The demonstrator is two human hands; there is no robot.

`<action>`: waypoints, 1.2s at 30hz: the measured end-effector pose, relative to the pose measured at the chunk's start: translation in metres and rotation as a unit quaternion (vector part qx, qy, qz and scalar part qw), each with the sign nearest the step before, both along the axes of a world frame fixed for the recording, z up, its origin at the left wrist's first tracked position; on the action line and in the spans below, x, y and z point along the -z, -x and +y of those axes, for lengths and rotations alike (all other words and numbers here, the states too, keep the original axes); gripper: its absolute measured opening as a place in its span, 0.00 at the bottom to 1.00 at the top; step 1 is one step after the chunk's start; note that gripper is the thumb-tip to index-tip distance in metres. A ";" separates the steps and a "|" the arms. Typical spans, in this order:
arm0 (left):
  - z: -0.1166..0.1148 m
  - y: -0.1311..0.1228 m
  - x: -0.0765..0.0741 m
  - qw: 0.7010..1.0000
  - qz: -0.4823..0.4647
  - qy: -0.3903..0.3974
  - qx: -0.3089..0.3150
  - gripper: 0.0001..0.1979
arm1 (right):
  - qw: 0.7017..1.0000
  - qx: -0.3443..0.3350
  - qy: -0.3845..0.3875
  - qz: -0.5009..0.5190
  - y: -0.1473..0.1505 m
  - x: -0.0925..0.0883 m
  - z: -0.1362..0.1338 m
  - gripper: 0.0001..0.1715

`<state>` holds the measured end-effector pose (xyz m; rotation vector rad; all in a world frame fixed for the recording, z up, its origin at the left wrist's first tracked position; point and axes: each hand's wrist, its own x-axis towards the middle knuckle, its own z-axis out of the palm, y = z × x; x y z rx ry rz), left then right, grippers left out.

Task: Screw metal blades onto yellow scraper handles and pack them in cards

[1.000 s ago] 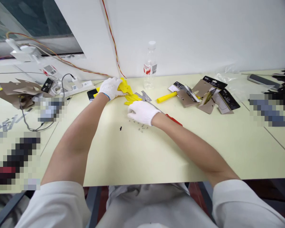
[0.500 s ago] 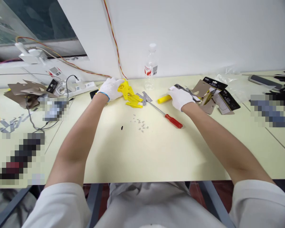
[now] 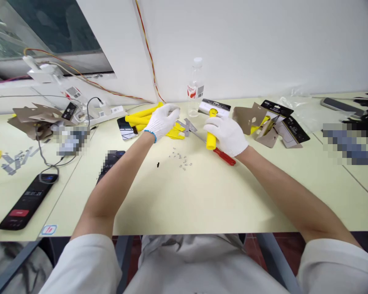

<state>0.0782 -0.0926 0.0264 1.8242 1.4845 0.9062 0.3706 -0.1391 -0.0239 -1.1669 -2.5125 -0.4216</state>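
Both my hands wear white knitted gloves. My right hand (image 3: 227,134) is closed around a yellow tubular handle (image 3: 211,141), which stands steeply with its hollow upper end above the fingers. Under that hand a red-handled screwdriver (image 3: 225,157) lies on the table, its shaft partly hidden. My left hand (image 3: 163,120) is over the middle pile with loosely bent fingers, and no object shows in them. Beside it lie yellow handles (image 3: 138,119), flat yellow pieces (image 3: 176,132) and grey metal blades (image 3: 187,127). Small metal screws (image 3: 184,159) are scattered nearer to me.
A clear bottle (image 3: 195,87) stands against the wall. Opened cardboard packages (image 3: 271,122) lie at right, more cardboard (image 3: 33,118) and a power strip (image 3: 110,112) at left. Phones (image 3: 29,200) and cables occupy the left side. A small black piece (image 3: 158,165) lies near the screws.
My left hand has moved right, off the yellow handles. My right hand has come slightly left and nearer, turning the yellow handle from lying sideways to steep.
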 end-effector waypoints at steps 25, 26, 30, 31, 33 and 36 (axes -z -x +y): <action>-0.050 0.015 -0.014 0.952 -0.212 0.125 0.182 0.19 | 0.995 -0.054 -0.071 0.034 0.040 0.005 -0.038 0.24; -0.049 0.013 -0.012 0.960 -0.202 0.113 0.159 0.21 | 0.995 -0.061 -0.074 0.030 0.040 0.005 -0.039 0.24; -0.049 0.006 -0.008 0.977 -0.154 0.087 0.122 0.27 | 0.993 -0.084 -0.075 0.028 0.042 0.005 -0.042 0.24; -0.050 0.005 -0.009 0.976 -0.156 0.094 0.122 0.28 | 0.992 -0.091 -0.081 0.025 0.043 0.006 -0.042 0.24; -0.051 0.004 -0.011 0.973 -0.164 0.119 0.110 0.28 | 0.989 -0.107 -0.097 0.012 0.044 0.006 -0.042 0.23; -0.054 0.003 -0.014 0.969 -0.182 0.150 0.075 0.28 | 0.986 -0.137 -0.093 0.006 0.045 0.002 -0.044 0.22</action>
